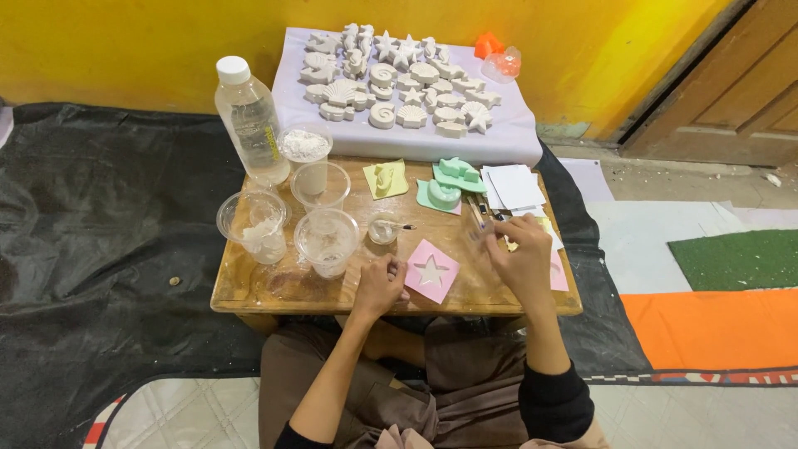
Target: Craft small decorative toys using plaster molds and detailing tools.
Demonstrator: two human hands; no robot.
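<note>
Low wooden table (249,291) on a floor of dark sheeting, against a yellow wall, where I sit casting plaster shapes in moulds.

Behind the table, a white cloth (515,137) already carries many finished plaster shells and starfish (399,79), so much of the casting looks done. My left hand (378,287) rests curled, fingers bent, touching the near edge of a pink star mould (431,270), whose star hollow looks filled with white. My right hand (519,258) hovers blurred just right of it; whether it pinches anything I cannot tell. Green moulds (449,185), a yellow mould (385,179) and plastic cups (287,220) of plaster wait nearby, beside a water bottle (249,116).
</note>
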